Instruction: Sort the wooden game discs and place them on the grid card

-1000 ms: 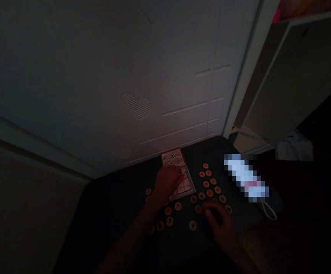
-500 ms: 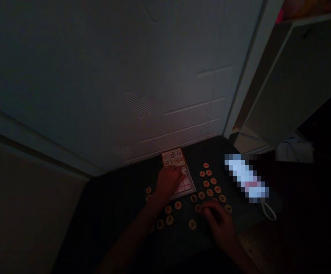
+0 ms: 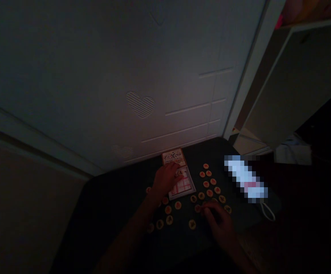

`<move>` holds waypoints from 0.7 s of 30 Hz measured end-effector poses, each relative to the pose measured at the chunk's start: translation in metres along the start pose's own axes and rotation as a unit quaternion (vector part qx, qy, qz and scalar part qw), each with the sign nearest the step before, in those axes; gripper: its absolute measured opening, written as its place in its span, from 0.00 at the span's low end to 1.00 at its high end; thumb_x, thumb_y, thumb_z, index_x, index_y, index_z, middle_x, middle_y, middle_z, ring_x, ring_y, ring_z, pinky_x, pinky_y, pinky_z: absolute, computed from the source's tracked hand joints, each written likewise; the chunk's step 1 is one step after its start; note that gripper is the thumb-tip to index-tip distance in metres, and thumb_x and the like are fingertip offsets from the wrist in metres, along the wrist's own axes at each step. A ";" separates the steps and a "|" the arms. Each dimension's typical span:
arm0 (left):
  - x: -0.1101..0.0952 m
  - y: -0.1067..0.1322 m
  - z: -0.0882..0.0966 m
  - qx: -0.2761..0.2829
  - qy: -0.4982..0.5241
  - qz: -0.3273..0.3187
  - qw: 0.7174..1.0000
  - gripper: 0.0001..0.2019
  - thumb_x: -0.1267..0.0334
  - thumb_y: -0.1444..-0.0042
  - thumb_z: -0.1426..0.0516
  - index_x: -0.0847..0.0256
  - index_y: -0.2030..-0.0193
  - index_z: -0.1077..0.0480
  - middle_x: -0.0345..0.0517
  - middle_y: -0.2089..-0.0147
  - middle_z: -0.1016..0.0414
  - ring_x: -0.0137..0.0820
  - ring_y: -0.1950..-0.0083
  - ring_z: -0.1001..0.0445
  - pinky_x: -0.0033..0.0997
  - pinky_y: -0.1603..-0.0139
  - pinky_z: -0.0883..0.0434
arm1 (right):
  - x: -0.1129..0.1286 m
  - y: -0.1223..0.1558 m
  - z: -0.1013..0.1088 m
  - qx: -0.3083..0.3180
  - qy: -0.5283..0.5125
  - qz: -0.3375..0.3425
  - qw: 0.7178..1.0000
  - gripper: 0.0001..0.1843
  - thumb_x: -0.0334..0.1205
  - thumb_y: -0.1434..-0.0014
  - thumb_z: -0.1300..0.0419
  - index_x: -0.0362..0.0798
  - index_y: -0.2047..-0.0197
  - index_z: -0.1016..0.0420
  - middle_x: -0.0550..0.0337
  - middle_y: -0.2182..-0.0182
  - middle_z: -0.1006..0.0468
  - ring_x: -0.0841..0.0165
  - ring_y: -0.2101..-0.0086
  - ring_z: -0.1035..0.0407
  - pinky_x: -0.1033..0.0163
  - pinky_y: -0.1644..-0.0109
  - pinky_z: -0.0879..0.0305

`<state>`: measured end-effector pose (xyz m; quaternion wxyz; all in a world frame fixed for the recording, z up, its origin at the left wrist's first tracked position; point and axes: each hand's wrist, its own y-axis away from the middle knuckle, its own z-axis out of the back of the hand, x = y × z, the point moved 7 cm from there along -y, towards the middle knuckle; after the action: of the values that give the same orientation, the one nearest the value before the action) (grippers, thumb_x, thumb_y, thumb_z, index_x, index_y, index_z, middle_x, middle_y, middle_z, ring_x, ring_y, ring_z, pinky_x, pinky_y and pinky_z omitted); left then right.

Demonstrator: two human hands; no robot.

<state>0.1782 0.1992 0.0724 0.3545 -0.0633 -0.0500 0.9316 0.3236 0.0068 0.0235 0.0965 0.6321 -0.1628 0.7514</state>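
Note:
My left hand (image 3: 168,178) reaches over an open shallow box (image 3: 192,182), with its thumb and fingers around a round xiangqi piece (image 3: 179,173) at the box's far end. A pink-and-white grid pattern shows inside the box. My right hand (image 3: 219,217) is low over the dark table, fingers curled into a pinch. Its fingertips meet the edge of a red-marked xiangqi piece (image 3: 198,208); dim light blurs the exact contact. Several more pieces (image 3: 209,193) lie around the right hand. Others (image 3: 168,209) lie left of the box, partly behind my left forearm.
A printed lid (image 3: 178,155) with dark characters lies beyond the box, near a white panel with raised hearts (image 3: 141,104). A bright, pixelated object (image 3: 246,179) with a looped strap (image 3: 268,212) is at the right of the dark tabletop (image 3: 119,201).
My left hand has shifted slightly left and its fingers have lifted, so a piece now shows by the thumb. The right hand has stayed almost still.

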 end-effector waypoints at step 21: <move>0.020 0.067 0.023 -0.072 0.077 0.015 0.994 0.10 0.63 0.33 0.47 0.55 0.49 0.27 0.46 0.48 0.23 0.38 0.47 0.27 0.43 0.46 0.29 | 0.063 -0.087 -0.063 0.225 0.334 0.222 0.888 0.18 0.30 0.34 0.45 0.46 0.44 0.25 0.48 0.44 0.24 0.60 0.45 0.29 0.54 0.39 0.34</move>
<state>0.1159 0.1620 0.0837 0.3380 -0.1609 -0.0889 0.9230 0.2844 0.1071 0.0868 -0.1688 0.2956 -0.0837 0.9366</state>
